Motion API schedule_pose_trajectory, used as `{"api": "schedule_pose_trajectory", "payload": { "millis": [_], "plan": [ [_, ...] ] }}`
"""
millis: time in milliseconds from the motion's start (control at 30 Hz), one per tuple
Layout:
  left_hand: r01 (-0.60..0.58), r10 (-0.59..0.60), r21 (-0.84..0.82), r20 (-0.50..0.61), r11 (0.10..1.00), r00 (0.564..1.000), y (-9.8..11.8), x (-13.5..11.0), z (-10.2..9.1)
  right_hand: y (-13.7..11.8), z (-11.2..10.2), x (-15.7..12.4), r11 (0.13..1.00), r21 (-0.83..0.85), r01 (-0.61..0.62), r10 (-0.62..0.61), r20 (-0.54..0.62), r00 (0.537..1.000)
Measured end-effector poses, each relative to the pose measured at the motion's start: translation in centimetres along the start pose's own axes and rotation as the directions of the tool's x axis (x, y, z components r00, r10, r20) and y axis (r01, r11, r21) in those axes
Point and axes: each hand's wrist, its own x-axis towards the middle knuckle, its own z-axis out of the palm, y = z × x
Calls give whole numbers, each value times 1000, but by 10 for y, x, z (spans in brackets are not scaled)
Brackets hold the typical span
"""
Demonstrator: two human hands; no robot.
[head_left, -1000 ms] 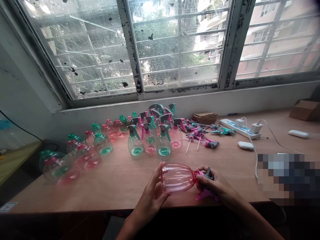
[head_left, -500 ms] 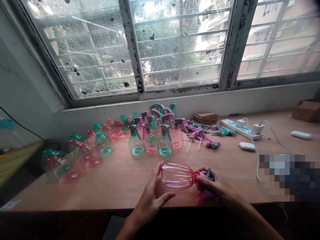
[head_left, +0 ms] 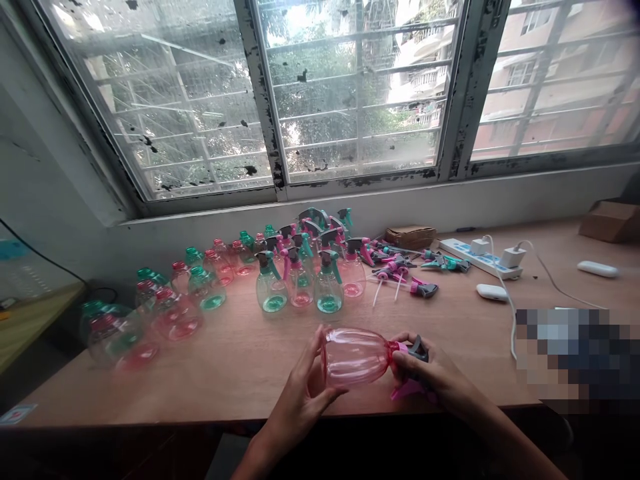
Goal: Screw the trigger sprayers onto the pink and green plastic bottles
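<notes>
A clear pink spray bottle (head_left: 356, 357) lies sideways between my hands above the table's front edge. My left hand (head_left: 309, 387) cups its base, thumb below and fingers along the far side. At the neck, my right hand (head_left: 417, 367) is closed around the pink collar and the grey and pink spray head (head_left: 418, 349); part of the head is hidden by the fingers. Beyond the bottle stand several bottles with spray heads fitted, among them a green spray bottle (head_left: 329, 293). Loose spray heads (head_left: 400, 267) in pink, grey and teal lie in a pile to their right.
Open-necked pink and green bottles (head_left: 175, 313) stand in rows at the left. A white power strip (head_left: 480, 257) with plugs and cables lies at the back right, near a white device (head_left: 493, 292) and a cardboard box (head_left: 611, 220). The window wall bounds the table's back.
My left thumb has come up against the bottle's base, and the left fingers have closed in on it. My right hand keeps its hold at the neck. The view has shifted slightly.
</notes>
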Motion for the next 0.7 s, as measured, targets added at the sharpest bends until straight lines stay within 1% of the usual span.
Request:
{"api": "schedule_pose_trajectory", "payload": {
  "millis": [100, 233, 300, 500, 600, 700],
  "plan": [
    [-35, 35, -11, -7, 999, 999, 0, -1, 0, 0, 1, 0, 1000, 11, -3, 3, -3, 1000],
    [-9, 12, -100, 27, 995, 1000, 3, -1, 3, -1, 2, 0, 1000, 0, 10, -10, 19, 1000],
    [-11, 15, -109, 34, 994, 999, 4, -1, 3, -1, 2, 0, 1000, -3, 16, -16, 31, 999],
    [-111, 111, 23, 26, 994, 994, 0, -2, 0, -1, 2, 0, 1000, -16, 13, -13, 23, 1000],
    [-79, 80, -16, 48, 997, 996, 2, -2, 2, -1, 2, 0, 1000, -16, 5, -5, 20, 1000],
    [-41, 44, -60, 47, 997, 998, 5, -2, 2, -1, 2, 0, 1000, -19, 1, -1, 25, 1000]
  ]
}}
